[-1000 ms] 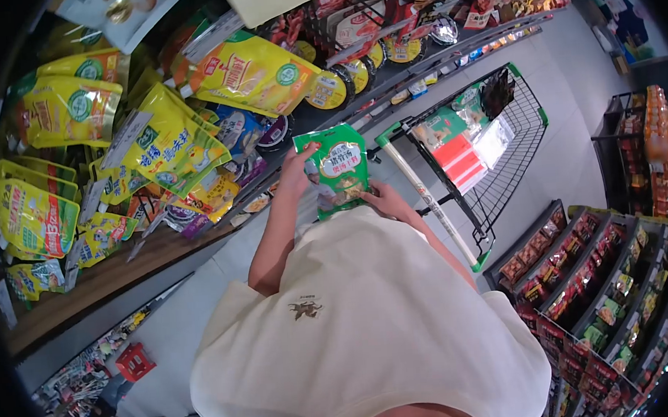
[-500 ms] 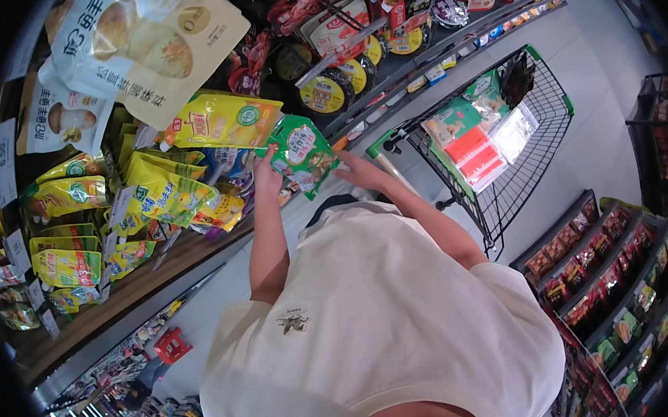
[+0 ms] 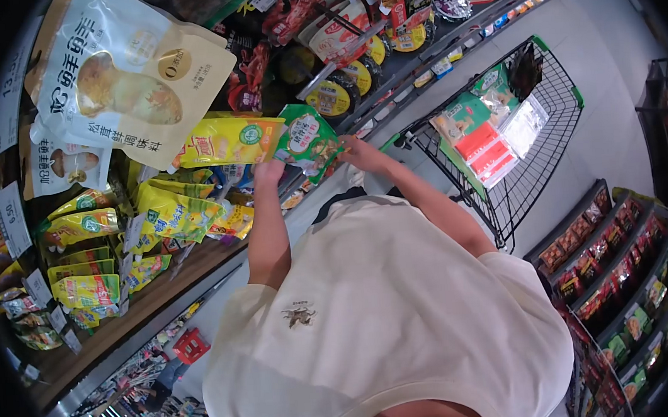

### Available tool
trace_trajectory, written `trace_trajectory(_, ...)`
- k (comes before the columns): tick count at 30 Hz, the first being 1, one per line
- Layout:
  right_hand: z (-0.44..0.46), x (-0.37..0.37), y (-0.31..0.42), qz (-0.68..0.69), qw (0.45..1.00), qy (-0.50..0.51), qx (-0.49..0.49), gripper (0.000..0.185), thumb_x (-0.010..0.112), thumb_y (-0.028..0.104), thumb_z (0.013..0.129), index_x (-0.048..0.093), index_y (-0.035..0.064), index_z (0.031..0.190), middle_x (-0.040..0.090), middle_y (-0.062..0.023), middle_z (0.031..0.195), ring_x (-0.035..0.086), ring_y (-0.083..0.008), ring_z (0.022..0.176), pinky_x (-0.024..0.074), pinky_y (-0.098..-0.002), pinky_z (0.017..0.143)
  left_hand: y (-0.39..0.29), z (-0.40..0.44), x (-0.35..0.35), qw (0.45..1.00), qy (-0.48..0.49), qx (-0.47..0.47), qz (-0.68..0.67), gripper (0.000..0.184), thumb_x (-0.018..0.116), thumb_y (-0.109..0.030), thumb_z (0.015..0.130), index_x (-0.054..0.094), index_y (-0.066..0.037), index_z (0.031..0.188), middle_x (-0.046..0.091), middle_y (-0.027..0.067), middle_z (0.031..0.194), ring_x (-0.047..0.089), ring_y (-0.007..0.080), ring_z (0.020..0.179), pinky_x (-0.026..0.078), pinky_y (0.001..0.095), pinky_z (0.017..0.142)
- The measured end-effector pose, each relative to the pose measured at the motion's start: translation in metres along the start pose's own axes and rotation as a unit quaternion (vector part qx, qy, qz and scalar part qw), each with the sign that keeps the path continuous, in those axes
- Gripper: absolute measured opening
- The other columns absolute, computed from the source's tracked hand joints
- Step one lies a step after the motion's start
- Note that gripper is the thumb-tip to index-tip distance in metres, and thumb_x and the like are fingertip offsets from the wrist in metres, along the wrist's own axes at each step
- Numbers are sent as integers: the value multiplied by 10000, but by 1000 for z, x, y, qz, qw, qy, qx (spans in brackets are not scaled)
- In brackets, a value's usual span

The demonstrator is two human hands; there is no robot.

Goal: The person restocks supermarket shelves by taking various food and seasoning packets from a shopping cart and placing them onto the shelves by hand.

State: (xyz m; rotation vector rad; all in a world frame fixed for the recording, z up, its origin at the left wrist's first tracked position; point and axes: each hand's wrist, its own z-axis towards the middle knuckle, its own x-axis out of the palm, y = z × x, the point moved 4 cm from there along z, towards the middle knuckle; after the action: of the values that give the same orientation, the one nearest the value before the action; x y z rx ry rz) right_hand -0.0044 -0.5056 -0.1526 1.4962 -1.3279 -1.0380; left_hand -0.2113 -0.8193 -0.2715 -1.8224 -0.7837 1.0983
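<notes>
A green packet [image 3: 308, 142] with a white label is held tilted at the shelf front. My left hand [image 3: 268, 172] grips its lower left edge, the fingertips partly hidden by a yellow pouch [image 3: 225, 142] that hangs from the shelf. At the packet's right edge, my right hand [image 3: 363, 154] pinches the side. Large cream pouches [image 3: 135, 79] hang at the upper left, and more yellow pouches [image 3: 175, 212] are below them. Just above the green packet are round tubs [image 3: 329, 98] with yellow lids.
A wire shopping cart [image 3: 530, 195] stands to the right, holding a red and white pack [image 3: 486, 153] and green packs. Tiered racks [image 3: 625, 266] of packets are at the lower right. At the lower left, far off, a person is near a red basket [image 3: 192, 346].
The green packet and both hands have moved up toward the shelf pouches, the packet now tilted. The view has shifted, bringing the cream pouches further into sight. The cart appears further right.
</notes>
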Motion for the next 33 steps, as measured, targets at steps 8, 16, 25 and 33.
trace_trajectory(8, 39, -2, 27, -70, 981, -180, -36, 679, 747, 342, 882, 485, -11, 1399, 630, -228, 1282, 614, -328, 1193, 470, -381, 1010, -50, -7, 18, 968, 38, -39, -245, 425, 430, -229, 1036, 470, -86, 1434, 492, 107, 1468, 479, 291, 1334, 363, 431, 1150)
trace_trajectory(16, 92, -1, 42, 102, 987, -122, -39, 539, 747, 213, 894, 528, -21, 1328, 711, -173, 1070, 670, -200, 970, 520, -323, 838, -107, -38, 14, 776, 10, -137, -616, 397, 517, -173, 1033, 472, -55, 1409, 528, 121, 1440, 514, 284, 1318, 431, 470, 1127)
trace_trajectory(25, 99, 20, 48, 186, 982, -45, 8, 249, 674, 155, 957, 661, 6, 1157, 699, -35, 1074, 643, -109, 961, 511, -266, 873, -118, -41, -5, 821, 41, -80, -564, 440, 585, -223, 1006, 487, -70, 1407, 530, 110, 1439, 520, 299, 1314, 447, 477, 1105)
trace_trajectory(33, 108, 14, 53, 252, 965, -76, -11, 173, 651, 202, 978, 678, 49, 1053, 665, 14, 962, 591, -70, 881, 468, -240, 780, -120, -23, -4, 834, 112, -18, -540, 534, 575, -336, 1005, 428, -97, 1460, 502, 98, 1471, 504, 293, 1337, 420, 503, 1119)
